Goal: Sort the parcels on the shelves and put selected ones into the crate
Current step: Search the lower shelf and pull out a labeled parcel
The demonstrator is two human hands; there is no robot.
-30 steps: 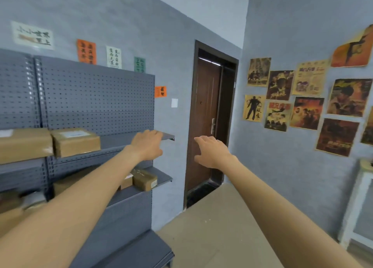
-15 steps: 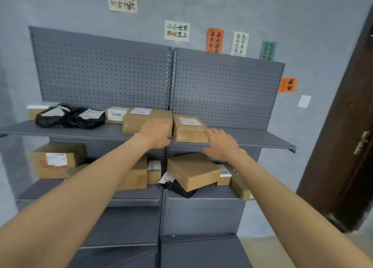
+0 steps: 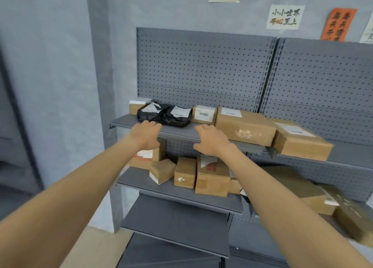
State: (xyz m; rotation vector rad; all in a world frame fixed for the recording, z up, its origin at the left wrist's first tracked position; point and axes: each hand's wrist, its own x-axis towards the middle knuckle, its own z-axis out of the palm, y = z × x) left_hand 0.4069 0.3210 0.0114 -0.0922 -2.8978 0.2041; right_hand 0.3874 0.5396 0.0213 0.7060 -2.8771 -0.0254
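While both arms reach out toward the grey shelf unit [image 3: 201, 69], the left hand [image 3: 146, 135] hovers palm down over the front edge of the top shelf [image 3: 177, 131], fingers loosely spread and holding nothing, just in front of two black bags [image 3: 164, 116] with white labels. The right hand [image 3: 210, 139] hangs over the same edge, fingers relaxed and slightly curled, empty, close to a large brown box [image 3: 245, 125]. Behind the bags stands a small box [image 3: 135, 107], and between the bags and the large box a small labelled box [image 3: 204, 114]. Further right a tilted box [image 3: 300, 139] juts over the shelf edge. On the shelf below [image 3: 177, 195] lies a cluster of brown boxes [image 3: 212, 177], some leaning against each other, and more blurred boxes [image 3: 314, 195] at the right. Paper notes [image 3: 285, 17] hang on the wall above. No crate shows in the view
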